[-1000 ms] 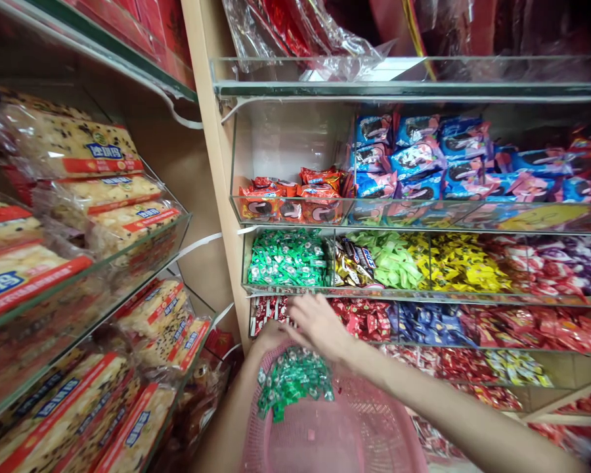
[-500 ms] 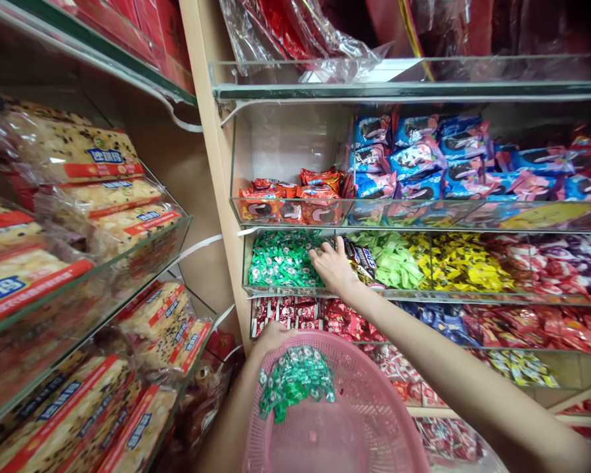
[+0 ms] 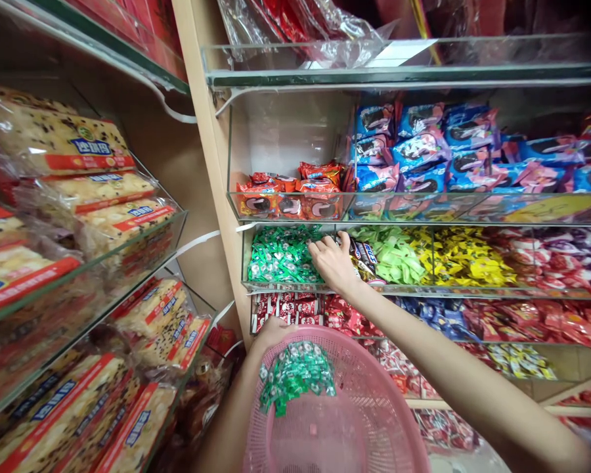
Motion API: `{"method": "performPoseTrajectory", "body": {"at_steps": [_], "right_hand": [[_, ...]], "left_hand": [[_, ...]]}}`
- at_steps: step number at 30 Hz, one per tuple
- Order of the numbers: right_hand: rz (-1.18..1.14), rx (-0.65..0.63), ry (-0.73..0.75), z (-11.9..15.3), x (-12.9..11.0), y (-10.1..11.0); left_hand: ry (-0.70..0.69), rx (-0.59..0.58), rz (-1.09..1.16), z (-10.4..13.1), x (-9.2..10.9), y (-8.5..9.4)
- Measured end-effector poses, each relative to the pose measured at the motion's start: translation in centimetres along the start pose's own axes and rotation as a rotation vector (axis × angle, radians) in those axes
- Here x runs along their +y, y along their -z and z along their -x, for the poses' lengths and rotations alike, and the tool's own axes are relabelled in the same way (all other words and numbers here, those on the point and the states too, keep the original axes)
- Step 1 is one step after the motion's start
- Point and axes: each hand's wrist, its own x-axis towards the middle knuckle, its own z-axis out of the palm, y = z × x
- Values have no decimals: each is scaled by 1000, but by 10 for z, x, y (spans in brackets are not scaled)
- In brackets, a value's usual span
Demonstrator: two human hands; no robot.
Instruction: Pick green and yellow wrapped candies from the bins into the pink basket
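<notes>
My right hand (image 3: pixel 331 261) reaches into a clear shelf bin of green-wrapped candies (image 3: pixel 280 255). Its fingers are curled down into the candies at the bin's right side, beside a small pile of dark and gold bars (image 3: pixel 364 257). Whether it has candies in its grasp is hidden. My left hand (image 3: pixel 272 330) grips the far rim of a pink mesh basket (image 3: pixel 354 420) held below the shelves. A heap of the same green candies (image 3: pixel 295 376) lies in the basket near that hand.
Clear bins to the right hold lime (image 3: pixel 396 256), yellow (image 3: pixel 465 257), red and purple candies. Above are red (image 3: pixel 290 194) and blue (image 3: pixel 423 154) cookie packs. Red sweets (image 3: pixel 285 309) fill the row below. Glass shelves at left carry large nut-cake packs (image 3: pixel 64 148).
My right hand rose from the basket's green candies up into the green candy bin and then dug its fingers in. The left hand and basket stayed almost still.
</notes>
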Motion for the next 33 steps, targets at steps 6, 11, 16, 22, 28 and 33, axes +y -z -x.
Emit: {"method": "performPoseTrajectory", "body": {"at_steps": [6, 11, 16, 22, 28, 33], "right_hand": [[-265, 108, -6, 32, -22, 30], [-605, -115, -35, 105, -65, 7], [-683, -459, -116, 154, -101, -38], [-586, -503, -87, 144, -116, -57], [-415, -402, -1, 128, -125, -76], [-382, -350, 3, 134, -126, -78]], "left_hand": [[-29, 2, -43, -2, -1, -2], [-61, -36, 47, -4, -5, -3], [-75, -5, -4, -5, -5, -1], [-103, -7, -6, -7, -6, -3], [-87, 1, 95, -10, -8, -5], [-122, -15, 96, -7, -6, -3]]}}
